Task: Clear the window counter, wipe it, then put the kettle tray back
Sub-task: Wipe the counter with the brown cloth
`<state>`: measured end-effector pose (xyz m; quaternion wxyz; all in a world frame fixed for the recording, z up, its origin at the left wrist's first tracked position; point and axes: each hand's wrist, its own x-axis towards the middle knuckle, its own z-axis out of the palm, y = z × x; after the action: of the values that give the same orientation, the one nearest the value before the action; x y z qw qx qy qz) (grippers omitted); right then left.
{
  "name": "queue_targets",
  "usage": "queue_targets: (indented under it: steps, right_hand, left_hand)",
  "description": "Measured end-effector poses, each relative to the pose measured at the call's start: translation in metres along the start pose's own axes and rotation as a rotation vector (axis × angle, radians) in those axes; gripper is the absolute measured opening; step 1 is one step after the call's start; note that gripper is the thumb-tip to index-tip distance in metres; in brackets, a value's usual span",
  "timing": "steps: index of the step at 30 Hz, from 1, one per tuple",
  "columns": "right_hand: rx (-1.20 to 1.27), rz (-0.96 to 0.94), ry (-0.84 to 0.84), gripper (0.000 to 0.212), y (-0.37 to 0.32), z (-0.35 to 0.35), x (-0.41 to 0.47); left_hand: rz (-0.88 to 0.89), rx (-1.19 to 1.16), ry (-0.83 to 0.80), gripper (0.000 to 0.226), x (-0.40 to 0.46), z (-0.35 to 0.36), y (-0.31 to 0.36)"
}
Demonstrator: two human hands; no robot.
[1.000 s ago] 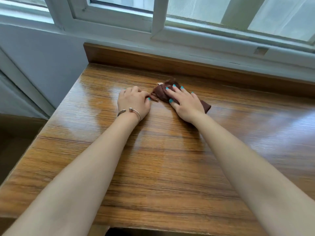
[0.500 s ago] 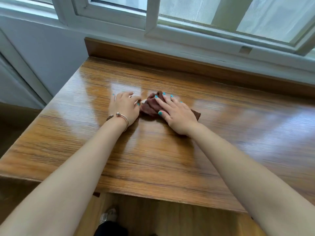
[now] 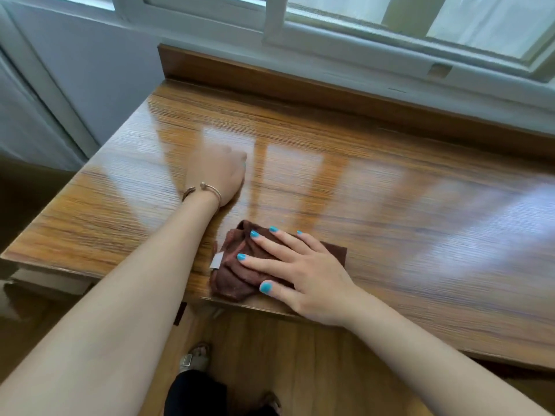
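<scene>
Your arms are bare from the wrist up, with no sleeves in view. On your left wrist you wear a thin open bangle (image 3: 207, 189) in a rose-gold tone, its ends finished with small knobs. Your fingernails (image 3: 266, 287) are painted bright turquoise. Below, you wear dark trousers (image 3: 195, 394) and open sandals (image 3: 192, 358) with a metal buckle.

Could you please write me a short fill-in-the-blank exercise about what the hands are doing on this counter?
1. The right hand presses flat on a brown ____.
2. The bracelet is on the ____ wrist.
3. The cloth lies at the counter's ____ edge.
4. The fingernails are painted ____.

Missing words: cloth; left; front; blue
</scene>
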<state>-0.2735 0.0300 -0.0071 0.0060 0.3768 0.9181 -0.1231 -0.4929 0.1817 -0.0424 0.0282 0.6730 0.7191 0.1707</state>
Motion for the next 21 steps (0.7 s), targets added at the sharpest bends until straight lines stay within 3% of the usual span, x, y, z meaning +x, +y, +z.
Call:
queue_targets:
  steps: [7,12,16,21]
  right_hand:
    - [-0.034,0.314,0.080,0.045,0.037,-0.007,0.065]
    - [-0.037,0.103,0.069,0.048,-0.035,0.015,-0.003]
    - [-0.072,-0.023,0.058,0.047,-0.042,0.021,-0.022]
    - [0.001,0.066,0.034,0.044,-0.002,0.000,0.026]
  left_hand:
    - [0.012,0.024,-0.056,0.045,-0.002,-0.007,0.000]
    - [0.022,0.050,-0.040,0.044,-0.002,-0.007,0.002]
    - [0.029,0.057,-0.051,0.045,-0.003,-0.006,0.002]
    - [0.017,0.053,-0.061,0.046,-0.001,-0.006,-0.001]
